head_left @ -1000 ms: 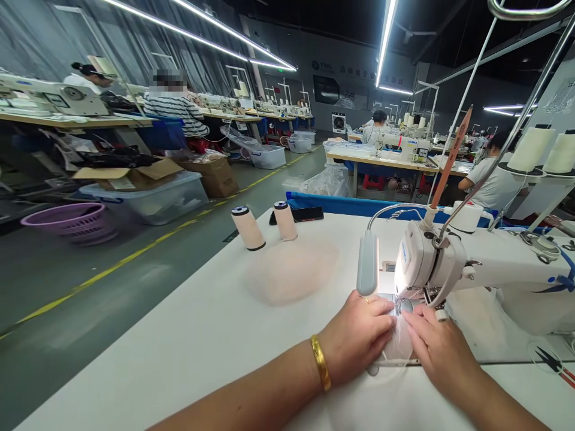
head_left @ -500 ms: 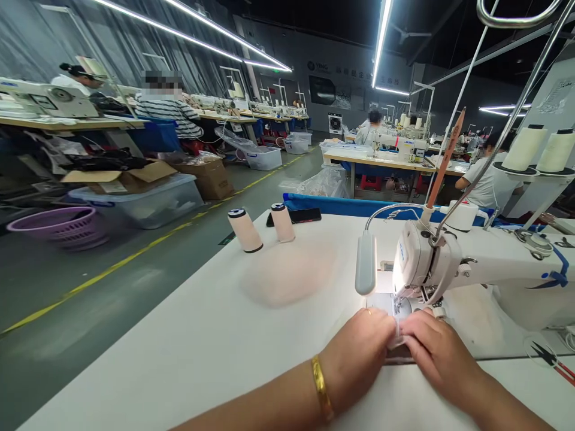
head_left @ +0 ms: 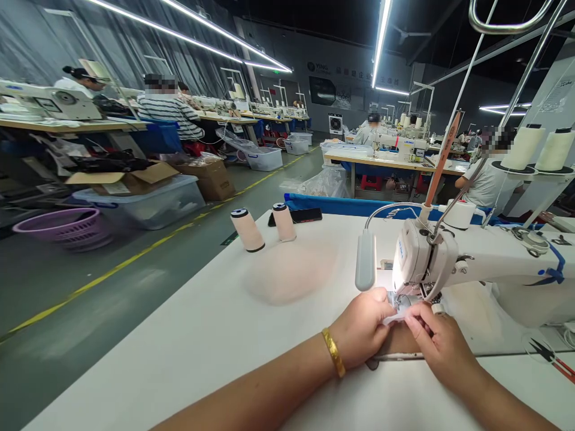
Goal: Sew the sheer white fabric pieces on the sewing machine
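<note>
A small strip of thin white fabric [head_left: 395, 318] is stretched between my two hands, just in front of the needle area of a white sewing machine [head_left: 406, 257]. My left hand [head_left: 366, 323], with a gold bracelet at its wrist, is closed on the fabric's left part, partly hiding it. The thumb and fingers of my right hand [head_left: 438, 335] pinch its right end. A lamp [head_left: 365, 260] on a bent neck hangs left of the machine head and lights the needle area. Sheer pale fabric [head_left: 291, 272] lies on the white table to the left.
Two pale thread cones [head_left: 248, 230] and a dark phone [head_left: 305, 215] sit near the table's far edge. Red-handled snips [head_left: 557, 361] lie at the right. A pencil [head_left: 444, 158] stands upright behind the machine head. Co-workers sit at other machines beyond.
My left hand has shifted slightly forward, and my right hand has turned into a clearer pinch. More of the white fabric shows between them, and the brown plate below is more exposed.
</note>
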The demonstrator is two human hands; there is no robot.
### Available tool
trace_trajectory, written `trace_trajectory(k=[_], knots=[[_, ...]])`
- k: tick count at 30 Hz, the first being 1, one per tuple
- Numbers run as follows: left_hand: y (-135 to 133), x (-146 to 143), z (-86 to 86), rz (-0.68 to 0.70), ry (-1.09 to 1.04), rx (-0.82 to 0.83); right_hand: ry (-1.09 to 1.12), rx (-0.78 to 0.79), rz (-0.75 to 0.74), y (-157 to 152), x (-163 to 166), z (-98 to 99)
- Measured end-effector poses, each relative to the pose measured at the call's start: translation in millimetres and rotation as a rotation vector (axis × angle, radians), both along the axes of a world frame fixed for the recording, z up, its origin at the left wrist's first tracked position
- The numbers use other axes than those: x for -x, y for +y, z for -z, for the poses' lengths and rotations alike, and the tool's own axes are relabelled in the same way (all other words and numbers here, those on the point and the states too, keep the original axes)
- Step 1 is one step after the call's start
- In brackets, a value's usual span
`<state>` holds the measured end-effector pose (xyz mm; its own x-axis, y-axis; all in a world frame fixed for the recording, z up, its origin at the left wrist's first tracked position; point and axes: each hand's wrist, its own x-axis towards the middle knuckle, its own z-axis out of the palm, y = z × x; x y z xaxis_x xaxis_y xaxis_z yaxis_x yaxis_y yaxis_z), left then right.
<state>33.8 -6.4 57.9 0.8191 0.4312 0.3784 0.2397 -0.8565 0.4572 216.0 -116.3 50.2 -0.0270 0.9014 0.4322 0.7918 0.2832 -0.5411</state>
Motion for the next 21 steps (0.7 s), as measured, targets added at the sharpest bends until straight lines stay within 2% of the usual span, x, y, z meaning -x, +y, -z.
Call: trace_trajectory(k=[3,6,11,21], knots=[[-7,6,2.2,0.047,-0.031,-0.123,-0.172,0.006,-0.127,-5,-5,3.0],[-16,13,4.9,0.116,-0.057,-0.168,-0.309,0.016,-0.214,-11,-7,2.5],[-23,20,6.5,0.15,-0.049,-0.191,-0.375,0.027,-0.219,-14,-7,-0.8],[-9,15,9.8,0.118,-0.017,-0.25,-0.373,-0.028,-0.165,-5,-8,4.4]])
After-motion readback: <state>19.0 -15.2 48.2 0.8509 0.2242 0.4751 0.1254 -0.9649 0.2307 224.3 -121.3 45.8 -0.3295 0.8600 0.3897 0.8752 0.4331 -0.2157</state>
